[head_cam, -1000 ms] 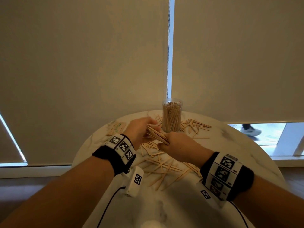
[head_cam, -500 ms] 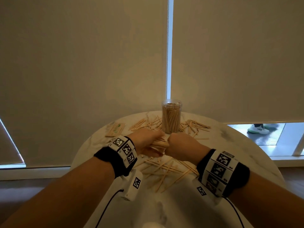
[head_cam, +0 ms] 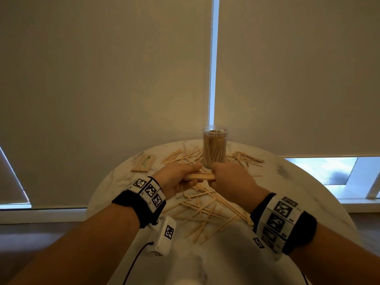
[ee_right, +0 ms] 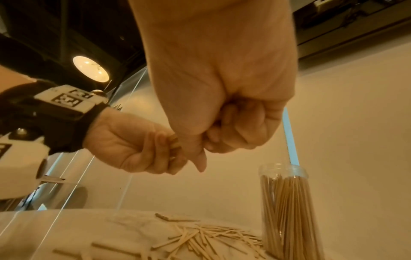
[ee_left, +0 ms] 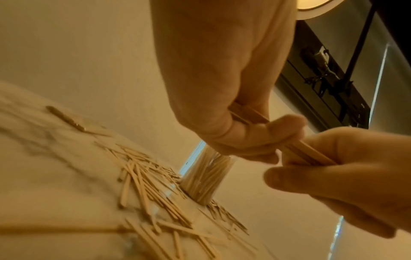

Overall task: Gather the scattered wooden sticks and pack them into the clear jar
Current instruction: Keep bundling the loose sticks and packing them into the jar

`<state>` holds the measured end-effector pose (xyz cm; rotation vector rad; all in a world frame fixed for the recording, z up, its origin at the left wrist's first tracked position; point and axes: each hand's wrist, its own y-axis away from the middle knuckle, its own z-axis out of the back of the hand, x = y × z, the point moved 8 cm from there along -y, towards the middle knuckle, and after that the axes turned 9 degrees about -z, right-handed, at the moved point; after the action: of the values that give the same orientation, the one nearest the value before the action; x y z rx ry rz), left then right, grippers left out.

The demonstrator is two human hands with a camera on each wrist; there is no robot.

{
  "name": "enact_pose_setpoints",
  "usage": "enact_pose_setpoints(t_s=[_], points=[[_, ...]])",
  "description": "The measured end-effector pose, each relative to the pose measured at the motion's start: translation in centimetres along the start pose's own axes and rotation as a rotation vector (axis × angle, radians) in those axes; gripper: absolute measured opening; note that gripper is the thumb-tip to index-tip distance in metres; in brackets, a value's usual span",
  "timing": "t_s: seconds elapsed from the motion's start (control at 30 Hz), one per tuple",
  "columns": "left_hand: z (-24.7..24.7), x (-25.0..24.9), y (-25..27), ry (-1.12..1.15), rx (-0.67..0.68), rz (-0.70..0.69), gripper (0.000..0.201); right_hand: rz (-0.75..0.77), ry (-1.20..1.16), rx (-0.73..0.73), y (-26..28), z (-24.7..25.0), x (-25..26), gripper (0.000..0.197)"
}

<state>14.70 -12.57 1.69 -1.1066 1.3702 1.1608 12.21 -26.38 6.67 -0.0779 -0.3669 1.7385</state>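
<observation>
Both hands hold one bundle of wooden sticks (head_cam: 199, 177) level above the round marble table (head_cam: 292, 188), just in front of the clear jar (head_cam: 214, 149). My left hand (head_cam: 181, 176) grips the bundle's left end, and my right hand (head_cam: 226, 175) is curled round its right end. The jar stands upright without a lid and is packed with sticks. In the left wrist view the bundle (ee_left: 308, 153) runs from the left hand (ee_left: 233, 126) into the right hand (ee_left: 329, 177). More loose sticks (head_cam: 205, 212) lie under the hands and around the jar (ee_right: 286, 202).
A flat packet of sticks (head_cam: 145, 162) lies at the table's far left. Loose sticks spread left (head_cam: 176, 156) and right (head_cam: 246, 158) of the jar. Roller blinds hang right behind the table. The table's near part (head_cam: 205, 264) is bare marble.
The bundle went from slanted to level. The hands closed in on each other, then shifted slightly toward the jar, both still gripping the sticks.
</observation>
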Motion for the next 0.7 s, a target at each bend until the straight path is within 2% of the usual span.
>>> enact_pose_setpoints(t_s=[0.07, 0.13, 0.23, 0.33, 0.43, 0.53, 0.63, 0.7], points=[[-0.6, 0.0, -0.1, 0.005, 0.024, -0.010, 0.032, 0.029, 0.111, -0.004, -0.1, -0.5, 0.5, 0.027], [-0.5, 0.2, -0.7, -0.031, 0.033, -0.026, 0.031, 0.073, 0.122, 0.010, -0.4, -1.0, 0.5, 0.032], [0.9, 0.7, -2.1, -0.031, -0.042, -0.039, 0.030, 0.135, -0.096, 0.052, -1.2, -1.3, 0.3, 0.041], [1.1, 0.6, -3.6, 0.078, -0.105, -0.063, 0.041, 0.156, -0.163, -0.090, -2.4, -0.5, -0.1, 0.044], [-0.2, 0.1, -5.2, 0.138, -0.115, -0.059, 0.037, 0.108, -0.107, -0.247, -4.1, 0.9, -0.9, 0.054], [-0.4, -0.5, -7.7, 0.238, -0.139, -0.012, 0.042, 0.021, -0.052, -0.264, -7.4, 3.1, -2.9, 0.054], [0.2, -1.9, -10.7, 0.239, -0.189, -0.038, 0.025, -0.108, -0.052, -0.344, -12.0, 7.2, -6.6, 0.050], [0.2, -2.5, -13.3, 0.103, -0.176, -0.051, 0.042, -0.144, -0.008, -0.387, -15.4, 9.1, -8.4, 0.046]])
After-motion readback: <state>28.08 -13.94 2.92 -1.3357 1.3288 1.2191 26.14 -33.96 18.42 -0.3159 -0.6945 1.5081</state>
